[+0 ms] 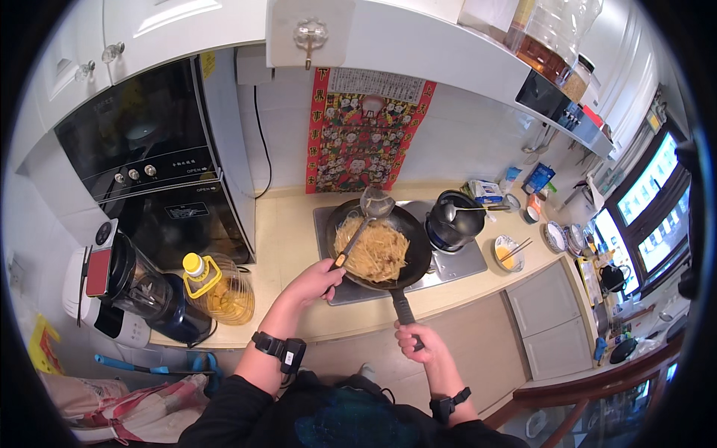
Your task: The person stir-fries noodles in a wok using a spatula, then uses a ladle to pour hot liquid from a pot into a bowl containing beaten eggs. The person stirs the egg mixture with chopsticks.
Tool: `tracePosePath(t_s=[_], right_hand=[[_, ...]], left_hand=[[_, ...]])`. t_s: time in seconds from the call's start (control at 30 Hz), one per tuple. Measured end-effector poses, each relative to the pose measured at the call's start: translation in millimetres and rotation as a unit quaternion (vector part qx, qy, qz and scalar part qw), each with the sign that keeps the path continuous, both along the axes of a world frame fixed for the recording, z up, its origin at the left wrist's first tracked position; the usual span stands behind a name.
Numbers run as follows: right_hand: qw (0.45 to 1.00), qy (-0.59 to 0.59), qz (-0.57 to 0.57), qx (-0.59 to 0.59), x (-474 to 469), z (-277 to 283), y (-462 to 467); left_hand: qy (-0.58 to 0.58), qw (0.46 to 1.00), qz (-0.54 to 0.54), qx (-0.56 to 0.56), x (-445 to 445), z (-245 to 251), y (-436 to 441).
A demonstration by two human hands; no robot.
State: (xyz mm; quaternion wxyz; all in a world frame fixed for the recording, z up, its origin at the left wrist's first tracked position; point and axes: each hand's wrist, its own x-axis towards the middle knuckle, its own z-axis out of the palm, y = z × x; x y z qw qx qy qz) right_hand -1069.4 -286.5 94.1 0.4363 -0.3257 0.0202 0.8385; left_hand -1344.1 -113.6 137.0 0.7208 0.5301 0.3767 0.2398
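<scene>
My left hand point(313, 284) is closed around the dark handle of a long metal wok spatula point(356, 241). The spatula's broad head is over the far rim of a black wok point(415, 267). Pale shredded food point(372, 251), possibly potato, is heaped in the wok, with some darker bits on top. My right hand point(417, 340) grips the wok's black handle point(403, 308), which points toward me. Beneath the wok is the left side of a steel gas hob point(330, 294); the burner there is hidden.
A black pot point(455, 221) with a ladle point(476, 209) across it occupies the right burner. Farther right, a bowl of beaten egg point(508, 253) holds chopsticks. An oil jug point(221, 291) and a blender point(148, 291) stand left. Overhead runs a white cabinet edge point(425, 45).
</scene>
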Motion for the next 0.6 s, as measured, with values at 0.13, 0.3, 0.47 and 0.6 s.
tracePosePath(t_s=[0.13, 0.3, 0.47, 0.6], right_hand=[[1.000, -0.016, 0.000, -0.003, -3, 3, 72], [0.997, -0.038, 0.023, 0.059, 7, 10, 107], [0.981, 0.047, 0.064, 0.175, 23, 0, 4], [0.993, -0.031, 0.024, 0.111, 21, -11, 24]], left_hand=[[-0.011, 0.999, 0.030, 0.018, -6, 22, -11], [-0.027, 0.995, 0.089, 0.044, -9, 45, -19], [-0.046, 0.989, 0.132, 0.054, -16, 70, -18], [-0.050, 0.985, 0.149, 0.068, -17, 72, -14]])
